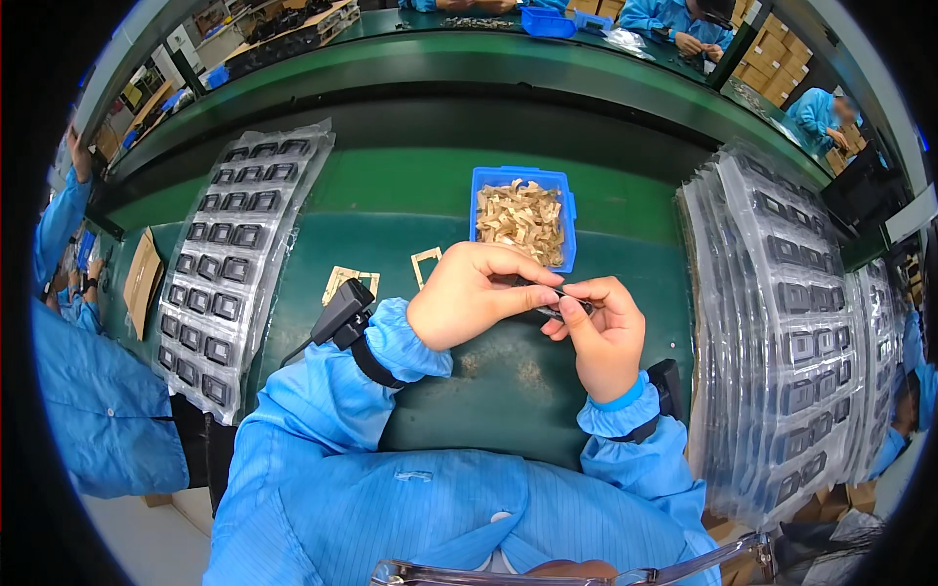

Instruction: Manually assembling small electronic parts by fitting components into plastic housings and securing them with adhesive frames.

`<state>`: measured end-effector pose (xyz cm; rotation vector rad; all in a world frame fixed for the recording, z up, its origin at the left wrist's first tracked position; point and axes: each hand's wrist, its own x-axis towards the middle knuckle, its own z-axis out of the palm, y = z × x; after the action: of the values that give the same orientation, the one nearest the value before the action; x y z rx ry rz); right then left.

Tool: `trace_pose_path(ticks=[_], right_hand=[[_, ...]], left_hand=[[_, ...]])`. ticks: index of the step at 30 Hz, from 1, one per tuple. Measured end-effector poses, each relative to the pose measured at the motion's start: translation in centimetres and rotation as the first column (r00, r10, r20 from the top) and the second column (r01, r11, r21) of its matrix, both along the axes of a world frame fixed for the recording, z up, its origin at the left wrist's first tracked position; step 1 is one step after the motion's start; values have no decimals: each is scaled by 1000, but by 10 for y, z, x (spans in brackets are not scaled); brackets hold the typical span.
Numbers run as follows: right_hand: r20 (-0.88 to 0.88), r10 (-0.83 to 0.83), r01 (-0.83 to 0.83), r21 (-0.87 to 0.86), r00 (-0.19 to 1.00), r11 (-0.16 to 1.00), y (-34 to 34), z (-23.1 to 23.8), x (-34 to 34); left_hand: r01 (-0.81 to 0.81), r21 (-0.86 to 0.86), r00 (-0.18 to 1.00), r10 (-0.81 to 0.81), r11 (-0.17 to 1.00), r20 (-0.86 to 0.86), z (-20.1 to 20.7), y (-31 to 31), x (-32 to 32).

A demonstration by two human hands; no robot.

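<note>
My left hand (481, 296) and my right hand (604, 330) meet over the green table, just in front of the blue bin. Between their fingertips they pinch a small black frame (550, 312), mostly hidden by the fingers. Both hands are closed on it. Tan, cut-out pieces fill the blue bin (476, 210), a heap of small thin parts (518, 215). Left of my left hand lie a thin cream-coloured frame piece (418, 266) and a few more cream pieces (341, 277), partly covered by the wrist device.
A clear plastic tray (283, 230) with rows of black frames lies at the left. Stacked similar trays (728, 322) rise at the right. A brown cardboard piece (143, 281) stands at the far left. Beyond the green ledge, co-workers in blue sit at another table; another person stands at my left.
</note>
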<state>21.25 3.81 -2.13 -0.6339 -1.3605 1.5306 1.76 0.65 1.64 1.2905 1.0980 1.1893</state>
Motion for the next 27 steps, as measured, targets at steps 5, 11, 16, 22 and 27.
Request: trace_pose_path(ticks=[5, 11, 16, 22, 27], right_hand=[[-36, 5, -1, 120, 999, 993, -1, -1, -2], [-43, 19, -10, 184, 999, 983, -1, -1, 0], [-18, -32, 35, 238, 999, 971, -4, -1, 1], [129, -155, 140, 121, 979, 983, -13, 7, -1], [196, -12, -6, 93, 981, 996, -14, 10, 1]], left_hand=[[-25, 104, 996, 34, 994, -81, -1, -6, -4], [0, 415, 980, 83, 910, -182, -8, -5, -5], [43, 498, 956, 109, 866, -272, -12, -7, -6], [95, 726, 818, 362, 681, -448, -17, -3, 3], [205, 690, 624, 450, 694, -638, -7, -13, 8]])
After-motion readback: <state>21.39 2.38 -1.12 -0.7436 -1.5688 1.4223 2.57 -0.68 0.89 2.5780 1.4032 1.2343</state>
